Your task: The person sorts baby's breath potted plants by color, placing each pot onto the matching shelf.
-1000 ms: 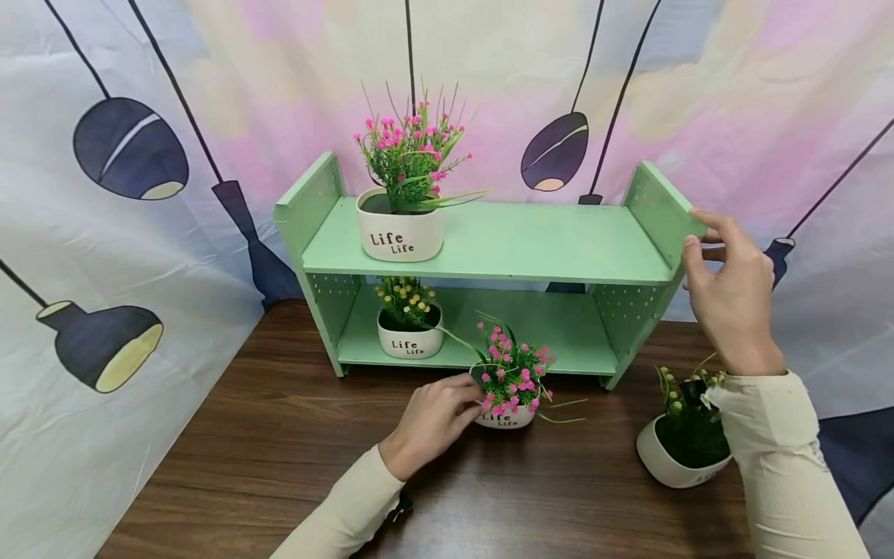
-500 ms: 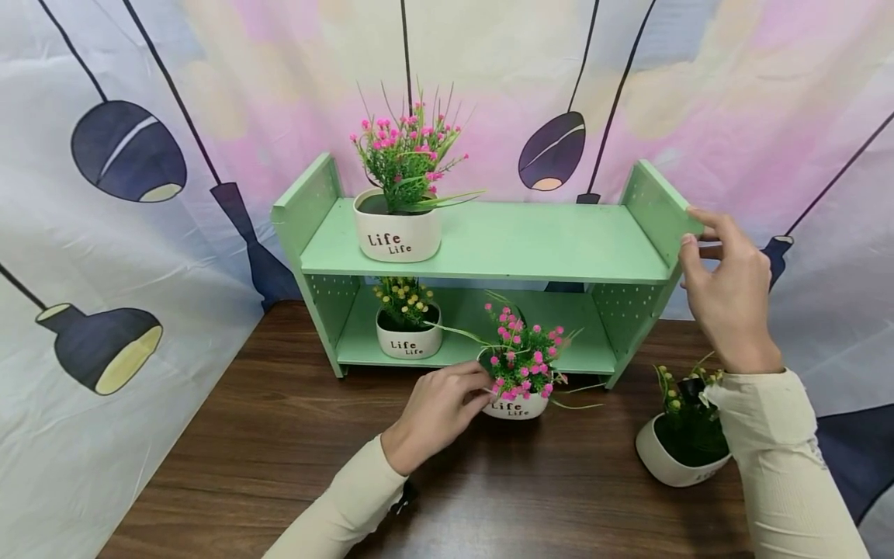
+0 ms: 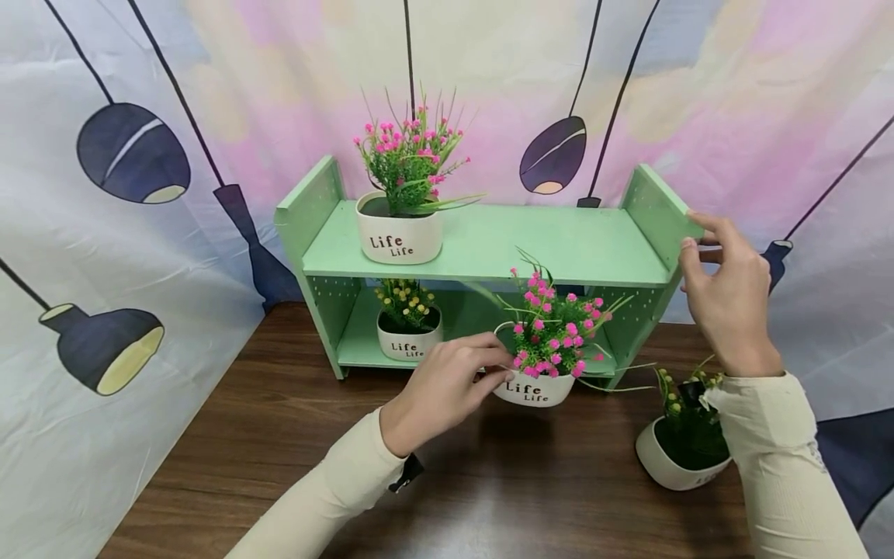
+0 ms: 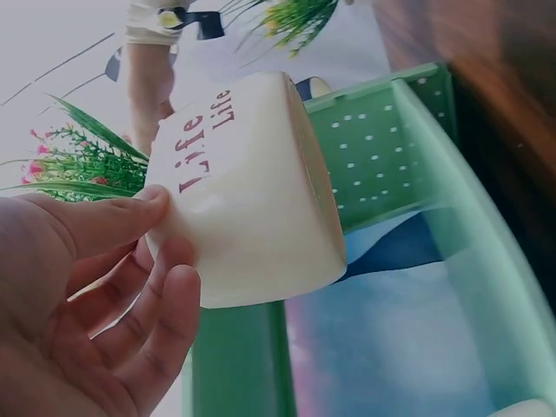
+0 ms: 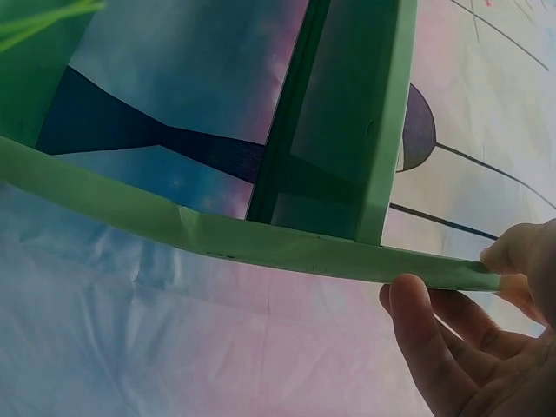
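My left hand (image 3: 450, 384) pinches the left rim of a white oval flowerpot (image 3: 534, 390) marked "Life", planted with pink artificial flowers. The pot hangs above the table, in front of the lower level of a green two-tier shelf (image 3: 552, 241). In the left wrist view the thumb and fingers hold the pot (image 4: 252, 200) at its rim end. With thumb and fingers on either side, my right hand (image 3: 733, 291) grips the top of the shelf's right side panel; the right wrist view shows this hand (image 5: 473, 334) at the panel's edge.
Another pink-flowered pot (image 3: 400, 237) stands on the upper tier at left. Below it sits a yellow-flowered pot (image 3: 408, 343). A second yellow-flowered pot (image 3: 680, 458) rests on the brown wooden table (image 3: 279, 466) near the right forearm. A lamp-patterned cloth (image 3: 230, 46) hangs behind.
My left hand has lifted the pink-flowered pot off the table and carried it right and toward the shelf. My right hand has kept its place on the side panel.
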{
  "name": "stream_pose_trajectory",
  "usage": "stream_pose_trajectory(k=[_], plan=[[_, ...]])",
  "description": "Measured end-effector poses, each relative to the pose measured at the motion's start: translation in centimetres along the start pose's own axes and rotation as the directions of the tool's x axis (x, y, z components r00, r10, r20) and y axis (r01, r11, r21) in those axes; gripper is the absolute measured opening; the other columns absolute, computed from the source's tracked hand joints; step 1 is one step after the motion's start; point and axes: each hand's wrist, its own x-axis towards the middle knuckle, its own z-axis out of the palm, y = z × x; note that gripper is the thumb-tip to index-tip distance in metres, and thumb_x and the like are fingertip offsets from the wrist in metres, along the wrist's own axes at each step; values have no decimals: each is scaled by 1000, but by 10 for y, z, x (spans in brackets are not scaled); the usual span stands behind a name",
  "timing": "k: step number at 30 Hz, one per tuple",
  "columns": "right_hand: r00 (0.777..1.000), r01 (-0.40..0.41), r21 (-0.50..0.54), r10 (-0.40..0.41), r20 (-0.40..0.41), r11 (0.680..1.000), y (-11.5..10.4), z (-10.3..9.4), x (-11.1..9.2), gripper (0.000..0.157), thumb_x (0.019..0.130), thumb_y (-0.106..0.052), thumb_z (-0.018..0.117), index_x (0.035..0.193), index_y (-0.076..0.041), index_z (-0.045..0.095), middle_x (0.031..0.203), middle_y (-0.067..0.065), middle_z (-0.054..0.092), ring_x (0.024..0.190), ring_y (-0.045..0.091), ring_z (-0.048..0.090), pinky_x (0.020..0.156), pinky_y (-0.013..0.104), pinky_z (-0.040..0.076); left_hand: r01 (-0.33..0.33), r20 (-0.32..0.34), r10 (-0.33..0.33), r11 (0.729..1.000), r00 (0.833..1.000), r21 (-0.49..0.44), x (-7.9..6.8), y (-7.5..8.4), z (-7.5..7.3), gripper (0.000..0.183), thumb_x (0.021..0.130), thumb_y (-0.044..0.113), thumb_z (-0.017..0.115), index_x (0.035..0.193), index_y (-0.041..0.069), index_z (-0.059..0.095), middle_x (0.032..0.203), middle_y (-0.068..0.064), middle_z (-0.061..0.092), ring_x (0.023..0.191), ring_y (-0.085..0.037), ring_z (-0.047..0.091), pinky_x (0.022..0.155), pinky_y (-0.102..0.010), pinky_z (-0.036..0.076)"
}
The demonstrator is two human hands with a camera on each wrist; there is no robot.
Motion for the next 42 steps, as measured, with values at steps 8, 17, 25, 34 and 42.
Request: stream_pose_trajectory(k=[8, 17, 25, 34, 42], plan=[[1000, 20, 7, -20, -2, 1000, 0, -1, 0, 40, 109, -16, 55, 149, -12, 61, 129, 28, 67, 108, 48, 69, 55, -2, 39, -23, 3, 23, 1000, 1000, 13, 13, 10, -13, 5, 98, 15, 78, 99, 16, 83, 100, 8, 73, 82, -3, 68, 66, -19, 52], [1000, 27, -2, -27, -1, 1000, 0, -2, -2, 40, 109, -17, 55, 149, -12, 61, 128, 28, 67, 109, 50, 69, 56, -2, 37, -34, -7, 34, 999, 999, -9, 29, 23, -30, 6, 98, 15, 78, 100, 17, 83, 100, 8, 73, 80, -2, 66, 66, -21, 51], [1000, 23, -14, -23, 0, 1000, 1, -2, -2, 41, 110, -18, 55, 150, -14, 60, 128, 27, 67, 107, 48, 69, 60, 0, 37, -35, -40, 36, 999, 999, 13, 43, 33, -54, 8, 102, 17, 74, 103, 15, 82, 98, 6, 70, 73, -3, 58, 63, -21, 47], [1000, 18, -24, -18, 0, 1000, 0, -3, -2, 41, 109, -17, 56, 150, -15, 60, 128, 27, 68, 107, 46, 67, 65, 5, 37, -10, -26, 13, 995, 1000, 101, 55, 42, -69, 11, 106, 20, 68, 101, 16, 77, 99, 7, 69, 83, -5, 60, 71, -26, 51], [1000, 6, -41, -6, 6, 999, 1, -1, -1, 41, 109, -18, 55, 150, -16, 61, 125, 27, 67, 100, 37, 68, 56, 1, 37, -25, -67, 34, 991, 997, 133, 64, 47, -75, 12, 106, 19, 67, 102, 14, 77, 96, 5, 69, 81, -7, 60, 71, -26, 50]])
